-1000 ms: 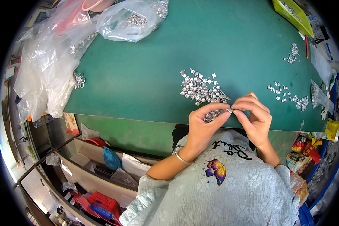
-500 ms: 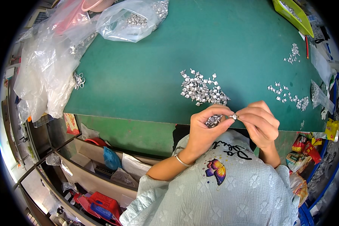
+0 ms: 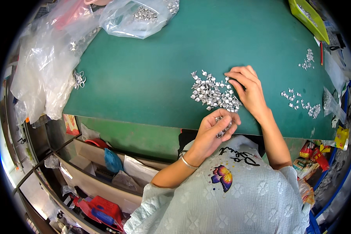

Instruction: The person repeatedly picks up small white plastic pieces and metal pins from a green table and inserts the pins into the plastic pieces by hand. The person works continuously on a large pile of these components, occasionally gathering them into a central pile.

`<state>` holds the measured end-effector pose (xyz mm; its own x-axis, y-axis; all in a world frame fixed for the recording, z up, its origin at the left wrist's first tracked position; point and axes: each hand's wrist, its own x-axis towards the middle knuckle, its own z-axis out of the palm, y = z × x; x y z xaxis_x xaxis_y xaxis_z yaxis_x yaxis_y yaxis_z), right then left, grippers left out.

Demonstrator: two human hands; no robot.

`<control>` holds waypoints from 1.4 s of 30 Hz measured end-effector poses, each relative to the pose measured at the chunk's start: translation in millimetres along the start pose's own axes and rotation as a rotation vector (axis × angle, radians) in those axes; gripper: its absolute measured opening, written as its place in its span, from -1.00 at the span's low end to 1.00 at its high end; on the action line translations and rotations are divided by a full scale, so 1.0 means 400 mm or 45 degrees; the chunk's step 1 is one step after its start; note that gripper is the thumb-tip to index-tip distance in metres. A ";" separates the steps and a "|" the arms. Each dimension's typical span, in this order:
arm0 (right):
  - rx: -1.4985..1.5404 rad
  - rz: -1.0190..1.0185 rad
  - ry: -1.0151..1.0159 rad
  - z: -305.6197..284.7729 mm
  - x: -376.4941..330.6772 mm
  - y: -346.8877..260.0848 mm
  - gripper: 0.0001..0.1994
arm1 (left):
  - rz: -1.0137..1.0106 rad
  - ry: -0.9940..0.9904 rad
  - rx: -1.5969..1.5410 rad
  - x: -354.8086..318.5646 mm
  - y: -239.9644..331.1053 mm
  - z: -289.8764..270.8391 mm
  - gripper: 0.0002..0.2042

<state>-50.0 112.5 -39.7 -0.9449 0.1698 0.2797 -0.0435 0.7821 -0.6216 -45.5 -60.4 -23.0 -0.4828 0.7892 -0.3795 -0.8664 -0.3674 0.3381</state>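
Many small metal studs (image 3: pixel 213 93) are seen in the head view, heaped on the green table (image 3: pixel 152 82) just beyond the left hand (image 3: pixel 213 126), in whose curled fingers a handful (image 3: pixel 221 135) is clasped. One stud (image 3: pixel 227 79) at the heap's far right is bracketed by thumb and fingertip of the right hand (image 3: pixel 250 87); whether it is pinched cannot be told. Smaller clusters (image 3: pixel 312 110) are spread well right of that hand. Handling is judged only partly done, most studs being left outside the grip.
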 end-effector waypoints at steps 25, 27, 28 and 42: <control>0.407 -0.030 0.232 -0.169 -0.094 -0.180 -0.83 | 0.527 0.136 0.665 0.005 0.000 0.088 -0.85; 0.401 -0.049 0.243 -0.177 -0.101 -0.183 -0.82 | 0.538 0.110 0.657 0.003 -0.003 0.094 -0.86; 0.402 -0.056 0.251 -0.181 -0.103 -0.184 -0.83 | 0.543 0.094 0.652 0.003 -0.004 0.098 -0.86; 0.418 -0.079 0.291 -0.203 -0.123 -0.200 -0.82 | 0.563 -0.039 0.668 -0.010 0.002 0.121 -0.87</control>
<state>26.4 90.4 55.6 -0.8426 0.2858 0.4565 -0.2346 0.5682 -0.7888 -38.3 -40.2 20.5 -0.7662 0.6365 -0.0882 -0.4090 -0.3772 0.8309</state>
